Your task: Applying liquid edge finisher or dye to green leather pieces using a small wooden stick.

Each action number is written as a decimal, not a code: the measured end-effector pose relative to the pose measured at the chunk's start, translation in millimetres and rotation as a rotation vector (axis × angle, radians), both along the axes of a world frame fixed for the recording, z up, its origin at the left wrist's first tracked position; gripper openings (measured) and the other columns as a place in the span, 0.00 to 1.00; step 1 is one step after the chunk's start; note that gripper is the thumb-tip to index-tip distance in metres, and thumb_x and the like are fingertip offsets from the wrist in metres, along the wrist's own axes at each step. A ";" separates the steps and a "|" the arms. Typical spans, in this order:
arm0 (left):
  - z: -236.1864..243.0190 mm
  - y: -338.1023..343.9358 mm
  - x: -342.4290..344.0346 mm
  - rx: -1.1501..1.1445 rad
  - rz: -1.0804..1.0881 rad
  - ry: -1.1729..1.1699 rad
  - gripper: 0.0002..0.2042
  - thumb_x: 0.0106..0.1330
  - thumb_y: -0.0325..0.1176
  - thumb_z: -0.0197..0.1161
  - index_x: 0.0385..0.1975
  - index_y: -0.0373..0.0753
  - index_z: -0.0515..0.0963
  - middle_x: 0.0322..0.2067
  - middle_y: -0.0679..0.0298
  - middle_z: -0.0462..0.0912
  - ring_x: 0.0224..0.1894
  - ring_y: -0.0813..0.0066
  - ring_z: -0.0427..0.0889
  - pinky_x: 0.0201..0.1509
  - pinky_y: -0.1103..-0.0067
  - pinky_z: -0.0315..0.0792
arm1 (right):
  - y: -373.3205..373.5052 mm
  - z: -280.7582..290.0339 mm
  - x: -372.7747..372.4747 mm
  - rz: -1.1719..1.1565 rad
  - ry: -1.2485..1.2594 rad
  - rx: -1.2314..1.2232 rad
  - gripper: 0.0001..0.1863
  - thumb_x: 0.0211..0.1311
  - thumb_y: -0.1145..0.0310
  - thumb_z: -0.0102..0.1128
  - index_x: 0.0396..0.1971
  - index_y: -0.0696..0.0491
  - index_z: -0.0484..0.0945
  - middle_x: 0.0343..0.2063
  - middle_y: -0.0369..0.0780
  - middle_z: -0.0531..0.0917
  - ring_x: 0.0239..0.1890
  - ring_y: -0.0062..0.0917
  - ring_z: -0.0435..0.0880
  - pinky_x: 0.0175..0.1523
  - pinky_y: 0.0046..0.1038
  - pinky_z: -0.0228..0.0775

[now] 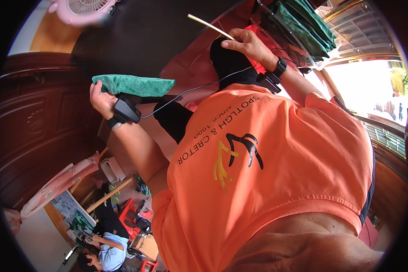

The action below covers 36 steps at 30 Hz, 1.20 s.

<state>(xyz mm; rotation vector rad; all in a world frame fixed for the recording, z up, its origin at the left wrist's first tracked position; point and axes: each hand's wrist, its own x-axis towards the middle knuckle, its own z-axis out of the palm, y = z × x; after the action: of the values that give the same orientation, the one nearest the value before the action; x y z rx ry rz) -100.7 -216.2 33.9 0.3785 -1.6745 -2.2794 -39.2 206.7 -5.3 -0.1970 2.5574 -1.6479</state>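
- Left hand (103,100): fingers curled round the near-left end of the green cloth piece (133,85); grip closed at that end only, the rest of the cloth reaching out to the right unsupported by fingers. Exact thumb placement hidden.
- Right hand (249,45): thumb and fingers pinched on one end of a thin pale stick (209,26); its free end points up and left, well apart from the cloth.
- Green cloth piece location: raised in front of the left thigh, near the edge of the dark desk (122,47). Looks flat and narrow; whether it has an opening cannot be told.
- Cable (208,85) runs from the black box (127,111) on the left wrist across the lap, passing near the cloth's right end.
- More green cloths (303,29) hang or lie stacked beyond the right hand. Pink fan (84,9) at upper left.
- Risk, judged: cloth may sag, twist or slip, cause being the one-end hold and soft material.
- Risk, judged: stick could swing off line or drop, cause being a pinch at one end; a hard push of its tip might snag the fabric.
- Risk, judged: slack cable could catch on cloth or stick if the hands draw together.
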 end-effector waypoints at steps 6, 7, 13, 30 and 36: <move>-9.0 -4.5 -4.2 0.025 0.003 -0.073 0.06 0.63 0.26 0.51 0.36 0.31 0.73 0.33 0.58 0.76 0.35 0.65 0.78 0.40 0.70 0.74 | -57.3 -12.3 2.0 0.392 -0.141 -0.306 0.25 0.53 0.50 0.65 0.38 0.59 0.80 0.27 0.36 0.80 0.33 0.21 0.76 0.41 0.25 0.67; -13.3 -11.3 -5.3 0.061 -0.029 -0.097 0.07 0.63 0.26 0.51 0.36 0.31 0.73 0.33 0.57 0.76 0.36 0.65 0.78 0.40 0.70 0.74 | -67.6 -1.8 1.0 0.447 -0.202 -0.233 0.26 0.52 0.51 0.65 0.41 0.59 0.78 0.30 0.37 0.81 0.36 0.22 0.76 0.44 0.25 0.66; -47.8 -52.3 -28.0 -0.090 -0.052 -0.058 0.07 0.62 0.25 0.50 0.35 0.32 0.75 0.35 0.57 0.77 0.38 0.66 0.78 0.42 0.69 0.74 | -120.3 -9.4 -6.5 0.540 -0.278 -0.502 0.22 0.51 0.58 0.69 0.40 0.58 0.79 0.30 0.34 0.82 0.38 0.19 0.78 0.50 0.21 0.65; 23.0 126.6 60.2 -0.844 -0.677 0.423 0.12 0.57 0.30 0.54 0.38 0.32 0.75 0.36 0.58 0.78 0.41 0.66 0.75 0.48 0.74 0.66 | -101.7 51.6 2.3 0.354 -0.030 -0.510 0.11 0.53 0.67 0.67 0.31 0.56 0.75 0.22 0.28 0.75 0.27 0.09 0.71 0.33 0.15 0.63; 19.9 134.0 66.3 -0.476 -0.730 0.147 0.09 0.63 0.30 0.49 0.34 0.32 0.74 0.30 0.69 0.73 0.34 0.84 0.68 0.42 0.86 0.62 | -103.1 43.9 -1.8 0.390 -0.140 -0.750 0.11 0.53 0.69 0.67 0.32 0.56 0.76 0.25 0.29 0.77 0.29 0.10 0.73 0.35 0.15 0.65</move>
<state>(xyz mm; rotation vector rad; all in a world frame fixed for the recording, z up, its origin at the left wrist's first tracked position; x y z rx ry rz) -34.4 -82.2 53.8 -0.5814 -2.4586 -2.1205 -41.0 103.6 38.6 -0.5584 1.5574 -2.2399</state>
